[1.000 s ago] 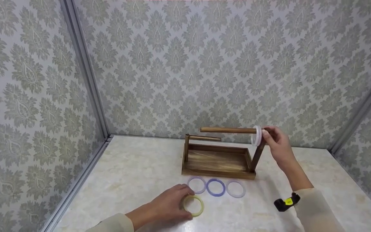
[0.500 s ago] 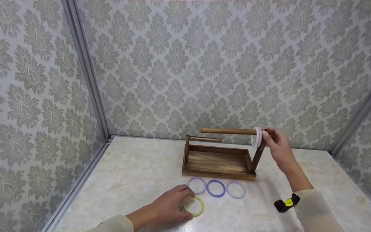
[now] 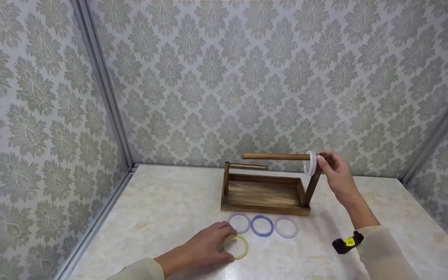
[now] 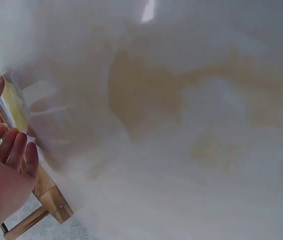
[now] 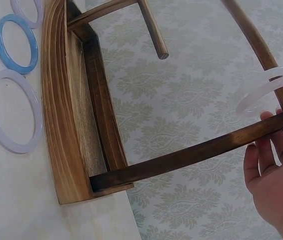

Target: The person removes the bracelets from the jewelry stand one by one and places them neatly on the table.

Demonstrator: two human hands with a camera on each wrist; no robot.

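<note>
In the head view a wooden bangle rack point(image 3: 265, 210) with a tray base stands on the table, its longer upper rod point(image 3: 274, 156) pointing left. Two whitish bangles point(image 3: 312, 163) hang at that rod's right end. My right hand point(image 3: 338, 175) grips the top of the right post point(image 5: 196, 152), close beside them. Low in front of the rack, my left hand point(image 3: 210, 244) has thumb and fingers around the left side of a yellow bangle point(image 3: 246, 249), which lies flat close to the table. In the left wrist view that bangle shows edge-on between thumb and fingers point(image 4: 17, 150).
A lilac bangle point(image 3: 239, 232), a blue bangle point(image 3: 262, 235) and a pale lilac bangle point(image 3: 286, 237) lie in a row along the tray's front. The rack's shorter rod point(image 3: 249, 167) sits on the left post. Patterned wall panels point(image 3: 208, 97) enclose the table point(image 3: 161, 210).
</note>
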